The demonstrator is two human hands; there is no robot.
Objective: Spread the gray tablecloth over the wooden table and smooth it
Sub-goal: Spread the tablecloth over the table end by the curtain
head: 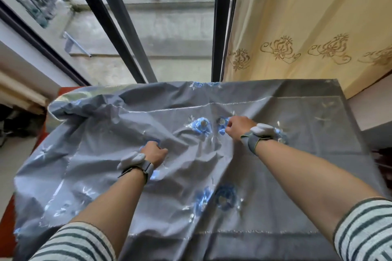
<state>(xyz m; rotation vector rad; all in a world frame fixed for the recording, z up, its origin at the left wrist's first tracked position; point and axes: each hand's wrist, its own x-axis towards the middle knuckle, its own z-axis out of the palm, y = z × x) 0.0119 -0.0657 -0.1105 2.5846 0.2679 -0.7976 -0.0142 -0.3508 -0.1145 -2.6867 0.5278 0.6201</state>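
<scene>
- Across the tabletop: the gray tablecloth (265, 176) covers nearly all of the wooden table (63, 90). Only a reddish strip of table shows at the far-left corner and along the left side.
- Cloth state: the right half lies fairly flat. The centre and left are rumpled, with a raised fold running toward the far-left corner, which is bunched and puffed up.
- Left hand (154, 153): knuckles up, fingers curled down into the cloth, gripping a ridge left of centre.
- Right hand (238, 126): fingers curled, pinching the cloth beside a blue flower motif (200, 126). The fingertips are hidden, so I cannot tell how much cloth is taken.
- Step in hand (judged): pulling slack out of the centre.
- To do it well: draw the two grips apart along the ridge, left hand toward the left edge, and keep the cloth low rather than lifting it, so the flat right side does not shift.
- Next: let go and sweep flat palms from the centre out to the far-left corner, where most of the slack sits.
- Risk: the cloth looks slippery, so a hard tug could slide the whole sheet off-square.
- A yellow curtain (297, 17) hangs just behind the far edge and could catch the hem.
</scene>
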